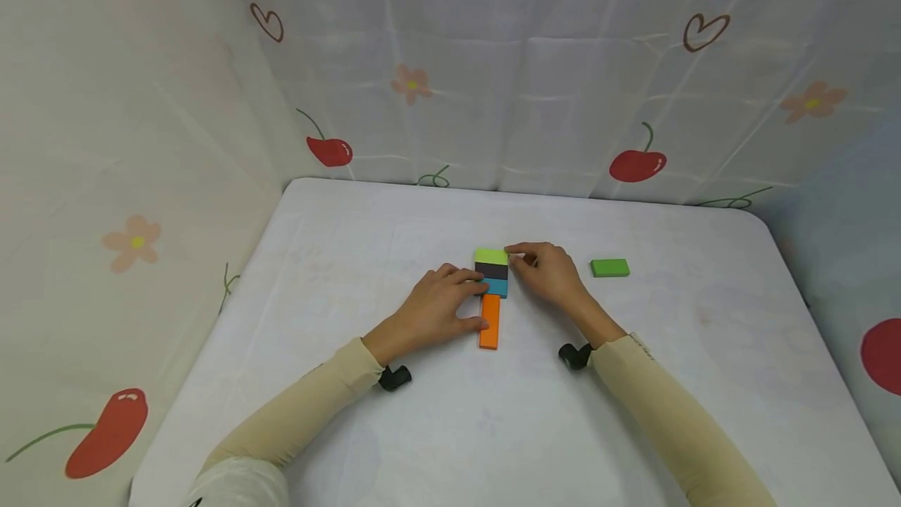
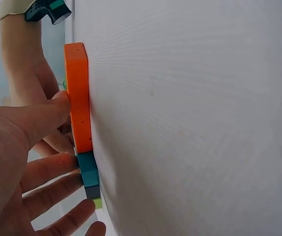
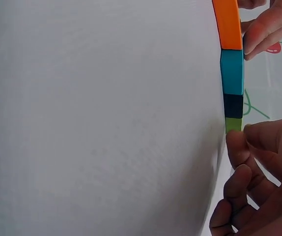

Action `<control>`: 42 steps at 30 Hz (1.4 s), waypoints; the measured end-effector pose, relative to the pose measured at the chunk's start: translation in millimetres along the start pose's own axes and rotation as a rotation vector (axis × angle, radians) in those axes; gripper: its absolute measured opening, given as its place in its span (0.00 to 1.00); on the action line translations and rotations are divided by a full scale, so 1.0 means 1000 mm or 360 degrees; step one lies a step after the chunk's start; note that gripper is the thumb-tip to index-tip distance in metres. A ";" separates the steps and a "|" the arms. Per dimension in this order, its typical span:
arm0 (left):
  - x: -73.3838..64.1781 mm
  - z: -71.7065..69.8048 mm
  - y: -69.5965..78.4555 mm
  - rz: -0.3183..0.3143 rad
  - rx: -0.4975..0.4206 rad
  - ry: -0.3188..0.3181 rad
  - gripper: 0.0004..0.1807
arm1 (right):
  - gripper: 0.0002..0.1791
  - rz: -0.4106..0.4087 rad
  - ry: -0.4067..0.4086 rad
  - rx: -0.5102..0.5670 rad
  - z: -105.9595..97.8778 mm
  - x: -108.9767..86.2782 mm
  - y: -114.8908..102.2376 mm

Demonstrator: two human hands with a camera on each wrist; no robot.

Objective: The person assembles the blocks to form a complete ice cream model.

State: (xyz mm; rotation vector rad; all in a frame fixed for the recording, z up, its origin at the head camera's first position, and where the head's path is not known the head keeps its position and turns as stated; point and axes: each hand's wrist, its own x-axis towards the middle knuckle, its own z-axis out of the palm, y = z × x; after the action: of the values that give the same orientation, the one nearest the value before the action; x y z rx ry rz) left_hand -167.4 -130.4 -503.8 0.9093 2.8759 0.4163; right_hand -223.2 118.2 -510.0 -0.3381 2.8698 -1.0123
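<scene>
A column of flat rectangular blocks lies on the table: lime-green (image 1: pixel 490 256) farthest away, then black (image 1: pixel 493 271), blue (image 1: pixel 498 288), and a long orange block (image 1: pixel 489 323) pointing toward me. From the left, my left hand (image 1: pixel 439 307) spreads over the column with fingers extended. Its thumb rests against the orange block, and its fingertips touch the edges of the blue and black ones. At the opposite side, my right hand (image 1: pixel 552 276) pinches the lime-green block's right end between thumb and index finger. Its other fingers are curled, seen in the right wrist view (image 3: pixel 237 187).
A separate green block (image 1: pixel 609 267) lies to the right of my right hand. Under everything is a white-covered table (image 1: pixel 422 444). Printed curtains (image 1: pixel 507 100) hang behind the table and along both sides. Each wrist carries a small black camera (image 1: pixel 576 356).
</scene>
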 end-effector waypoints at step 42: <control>0.001 0.001 -0.005 0.0065 -0.0093 0.0041 0.34 | 0.17 0.0034 0.0529 0.0027 -0.089 -0.074 0.102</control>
State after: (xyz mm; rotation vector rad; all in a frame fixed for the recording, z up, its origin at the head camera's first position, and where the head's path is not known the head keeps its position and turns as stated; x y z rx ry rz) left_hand -171.5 -133.8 -505.9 0.9617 2.8559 0.5166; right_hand -183.2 266.9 -504.5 -0.1484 3.1431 -1.1902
